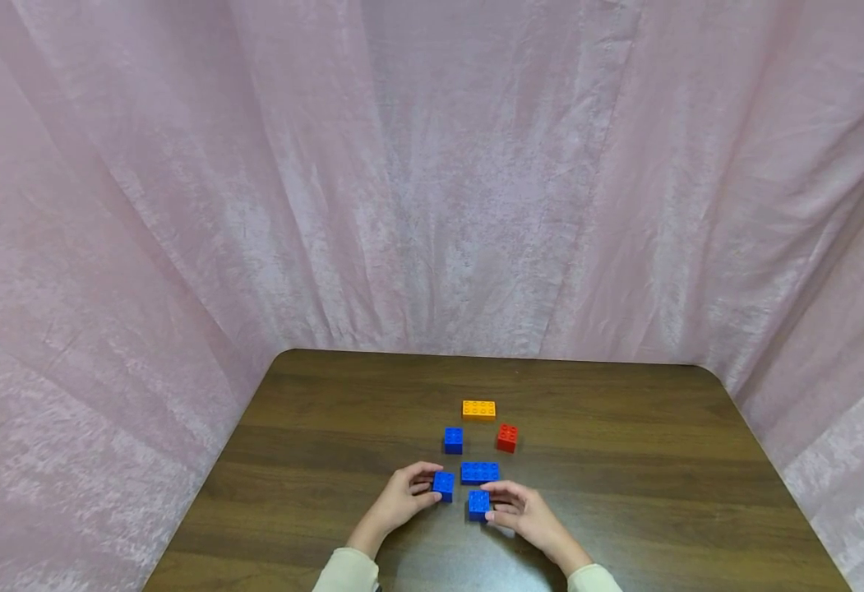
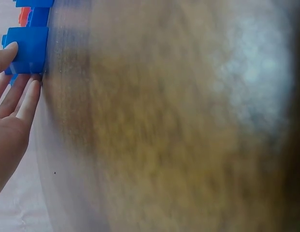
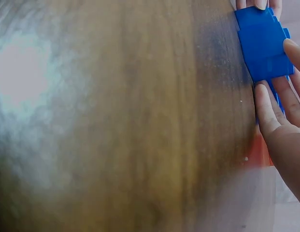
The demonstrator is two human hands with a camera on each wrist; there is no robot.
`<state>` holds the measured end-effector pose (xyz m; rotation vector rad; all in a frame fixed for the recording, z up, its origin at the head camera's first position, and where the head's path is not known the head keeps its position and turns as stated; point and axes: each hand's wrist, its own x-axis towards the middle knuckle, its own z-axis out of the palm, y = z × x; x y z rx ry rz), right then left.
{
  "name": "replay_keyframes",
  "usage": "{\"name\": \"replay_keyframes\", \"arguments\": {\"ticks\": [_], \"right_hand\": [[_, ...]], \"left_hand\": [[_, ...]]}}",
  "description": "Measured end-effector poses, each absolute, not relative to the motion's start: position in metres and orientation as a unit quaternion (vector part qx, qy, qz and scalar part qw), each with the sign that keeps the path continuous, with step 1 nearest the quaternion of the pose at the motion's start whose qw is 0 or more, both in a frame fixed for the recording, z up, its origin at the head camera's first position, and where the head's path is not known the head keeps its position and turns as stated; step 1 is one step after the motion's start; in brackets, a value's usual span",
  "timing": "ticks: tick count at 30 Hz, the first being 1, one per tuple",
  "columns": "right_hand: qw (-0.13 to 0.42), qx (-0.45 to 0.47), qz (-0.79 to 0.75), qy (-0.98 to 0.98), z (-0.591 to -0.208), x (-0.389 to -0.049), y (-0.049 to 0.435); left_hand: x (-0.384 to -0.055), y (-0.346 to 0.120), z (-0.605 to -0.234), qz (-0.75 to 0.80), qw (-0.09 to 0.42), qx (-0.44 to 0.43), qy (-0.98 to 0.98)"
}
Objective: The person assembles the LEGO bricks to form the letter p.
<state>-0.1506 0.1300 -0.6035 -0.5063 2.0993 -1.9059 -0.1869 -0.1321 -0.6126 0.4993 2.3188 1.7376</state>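
Note:
My left hand (image 1: 402,497) grips a square blue brick (image 1: 443,486) from its left side, thumb on the near face. The left wrist view shows the thumb and fingers of that hand (image 2: 14,116) around the blue brick (image 2: 28,50). To the right, my right hand (image 1: 524,518) pinches a second square blue brick (image 1: 479,505) between thumb and fingers; the right wrist view has this brick (image 3: 265,48) large at the upper right. A small gap separates the two held bricks. Just behind them lies a long blue brick (image 1: 480,472), close to the right fingertips.
Farther back on the brown wooden table (image 1: 291,460) are another square blue brick (image 1: 454,441), a square red brick (image 1: 507,438) and a long yellow-orange brick (image 1: 479,409). A pink curtain (image 1: 476,181) hangs behind the table's far edge and along both sides.

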Motion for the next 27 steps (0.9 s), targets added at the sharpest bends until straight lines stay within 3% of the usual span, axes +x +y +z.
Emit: {"name": "replay_keyframes", "arguments": {"ticks": [27], "right_hand": [[0.121,-0.154,-0.662,0.723,-0.605,-0.150,0.127]], "left_hand": [[-0.174,-0.121,-0.585,0.626,0.052,0.150,0.763]]}}
